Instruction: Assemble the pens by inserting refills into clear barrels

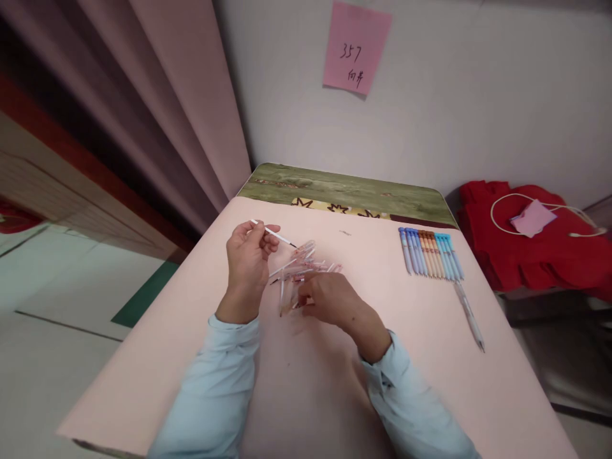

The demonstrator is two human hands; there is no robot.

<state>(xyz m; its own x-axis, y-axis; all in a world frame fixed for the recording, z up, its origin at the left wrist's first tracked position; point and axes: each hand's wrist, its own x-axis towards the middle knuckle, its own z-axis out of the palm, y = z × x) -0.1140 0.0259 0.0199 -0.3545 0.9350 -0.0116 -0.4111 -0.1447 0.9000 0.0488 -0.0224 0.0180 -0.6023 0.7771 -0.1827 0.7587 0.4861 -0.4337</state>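
My left hand (251, 258) is closed in a pinch on a thin white pen refill (275, 234). The refill's dark tip points right, toward a loose heap of clear and white pen parts (306, 260) on the table. Over the near side of this heap is my right hand (329, 299), its thumb and fingers curled together among the parts. Motion blurs its fingertips, so what they grip cannot be made out. Right of the hands lies a neat row of pens (431, 255) in blue, orange-brown and light blue. A clear pen (469, 317) lies apart below that row.
A pale pink cover (191, 357) lies over the table, with a green wood-patterned strip (344, 188) at the back. On the right, red cloth (540, 255) carries a white cord (495, 213) and pink notes (533, 218). A curtain (186, 95) hangs at left.
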